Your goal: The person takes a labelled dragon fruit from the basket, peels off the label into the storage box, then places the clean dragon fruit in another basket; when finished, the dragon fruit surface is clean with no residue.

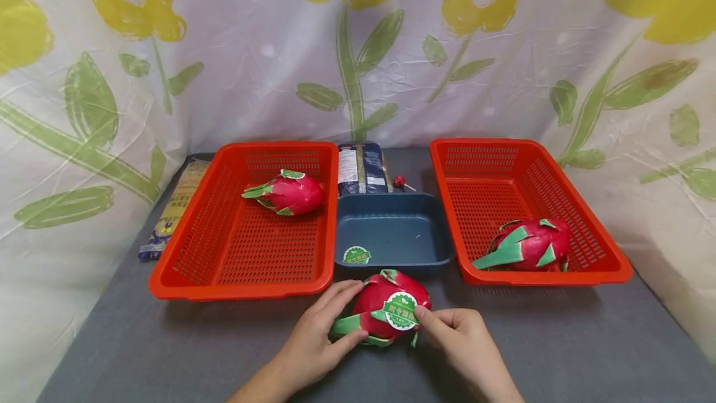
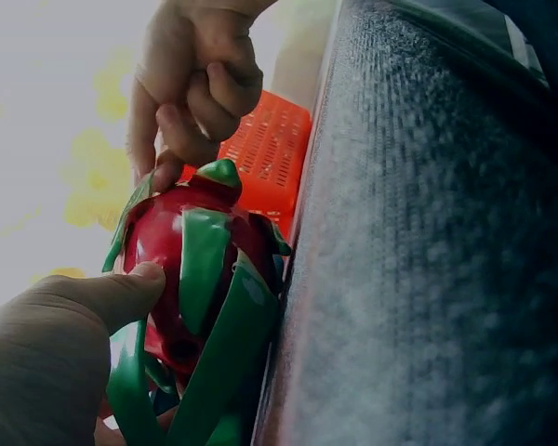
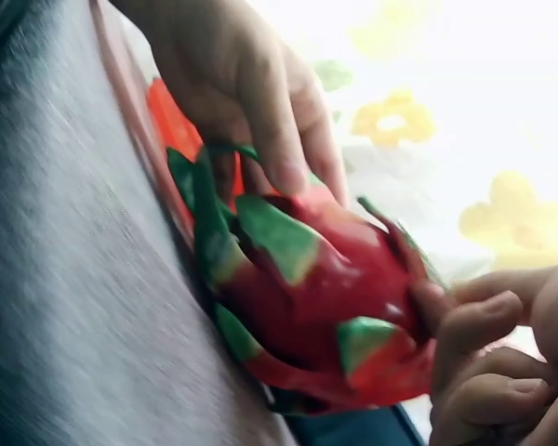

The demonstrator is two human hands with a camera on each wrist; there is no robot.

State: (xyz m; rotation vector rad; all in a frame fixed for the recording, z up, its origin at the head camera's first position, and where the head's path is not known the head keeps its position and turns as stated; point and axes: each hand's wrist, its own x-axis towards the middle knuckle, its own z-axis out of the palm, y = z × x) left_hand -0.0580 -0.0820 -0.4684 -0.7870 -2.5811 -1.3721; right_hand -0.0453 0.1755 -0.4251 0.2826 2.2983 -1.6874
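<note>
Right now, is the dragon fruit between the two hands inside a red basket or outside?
Outside. The dragon fruit is in front of the blue tray, held by the left hand, with both red baskets beyond it.

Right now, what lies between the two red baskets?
In the head view, a blue tray, with a dark packet and a red lollipop behind it.

Three dragon fruits [image 1: 366, 301] [image 1: 302, 196] [image 1: 538, 247], three green stickers [image 1: 400, 311] [image 1: 356, 255] [image 1: 293, 174], two red baskets [image 1: 263, 254] [image 1: 481, 198], one blue tray [image 1: 386, 235], two packages [image 1: 181, 201] [image 1: 363, 170], one lollipop [image 1: 399, 181] and two hands [image 1: 310, 344] [image 1: 464, 338] are showing.
</note>
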